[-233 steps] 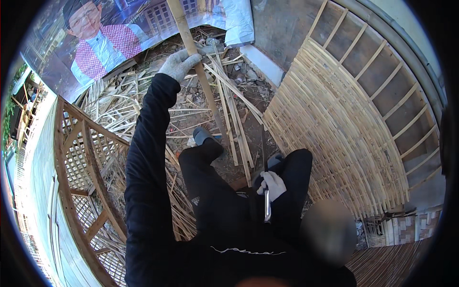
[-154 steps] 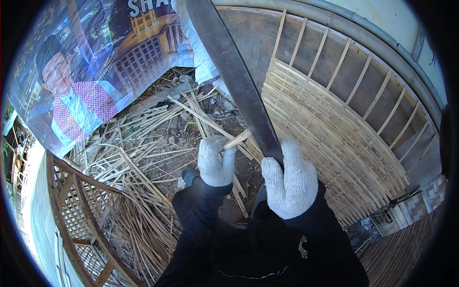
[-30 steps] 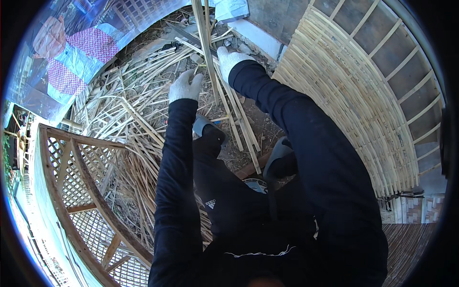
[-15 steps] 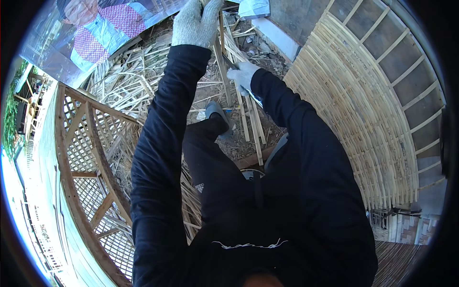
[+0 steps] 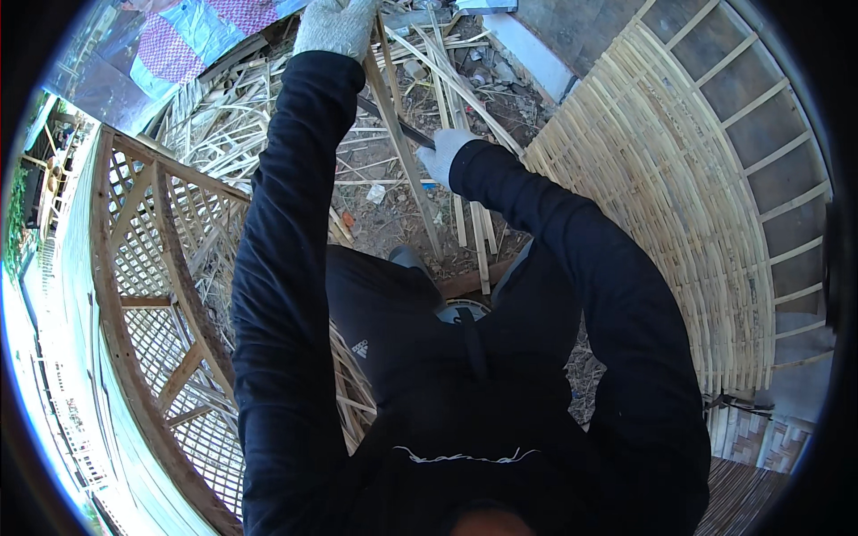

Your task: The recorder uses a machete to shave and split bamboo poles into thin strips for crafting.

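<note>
My left hand (image 5: 336, 29), in a pale knit work glove, is closed around the upper part of a long bamboo strip (image 5: 402, 147). The strip slants down toward the ground between my legs. The picture's top edge cuts off some of the fingers. Lower and to the right, my gloved right hand (image 5: 445, 157) is closed on the handle of a long dark-bladed knife (image 5: 416, 135), the handle itself hidden in the fist. Its blade points up and left, crossing the strip; whether it touches cannot be told.
Loose bamboo strips (image 5: 223, 129) litter the ground ahead and to the left. A woven bamboo panel (image 5: 661, 188) leans at the right, and a wooden lattice frame (image 5: 170, 295) stands at the left. A printed sheet (image 5: 170, 49) lies at the far left. Beneath me is a round seat (image 5: 464, 312).
My left hand has moved left and slightly up with the strip. My right hand has shifted a little down and left, and more of the blade shows. My left foot has drawn back toward me.
</note>
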The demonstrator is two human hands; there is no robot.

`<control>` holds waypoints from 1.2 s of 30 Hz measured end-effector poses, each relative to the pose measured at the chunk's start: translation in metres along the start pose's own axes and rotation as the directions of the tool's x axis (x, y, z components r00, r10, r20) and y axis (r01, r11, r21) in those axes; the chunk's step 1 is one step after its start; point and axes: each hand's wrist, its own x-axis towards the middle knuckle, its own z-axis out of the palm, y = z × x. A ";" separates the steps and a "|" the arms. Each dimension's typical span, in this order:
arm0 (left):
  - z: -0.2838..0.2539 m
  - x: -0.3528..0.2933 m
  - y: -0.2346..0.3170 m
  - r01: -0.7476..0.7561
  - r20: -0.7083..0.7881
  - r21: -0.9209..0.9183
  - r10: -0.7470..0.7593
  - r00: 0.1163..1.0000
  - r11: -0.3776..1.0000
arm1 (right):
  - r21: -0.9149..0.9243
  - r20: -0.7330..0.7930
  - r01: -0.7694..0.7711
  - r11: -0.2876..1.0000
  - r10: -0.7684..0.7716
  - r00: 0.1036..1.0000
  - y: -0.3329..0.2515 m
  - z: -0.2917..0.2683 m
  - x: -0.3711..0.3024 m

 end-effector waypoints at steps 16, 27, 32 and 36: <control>0.045 0.006 0.000 -0.065 0.040 -0.066 0.068 0.997 0.996 | 0.049 0.096 -0.270 0.962 0.265 0.960 0.046 0.062 -0.017; 0.089 0.014 0.006 -0.214 -0.003 0.111 0.216 0.976 0.970 | 0.115 -0.035 -0.281 0.953 0.287 0.957 0.077 0.060 -0.031; 0.080 -0.001 0.015 -0.112 0.101 0.069 0.104 0.989 0.991 | 0.427 0.192 -0.458 0.779 0.417 0.888 0.083 0.111 -0.034; 0.079 -0.006 0.020 -0.121 0.181 0.040 0.112 0.977 0.992 | 0.042 0.180 -0.419 0.907 0.405 0.896 0.090 0.149 -0.038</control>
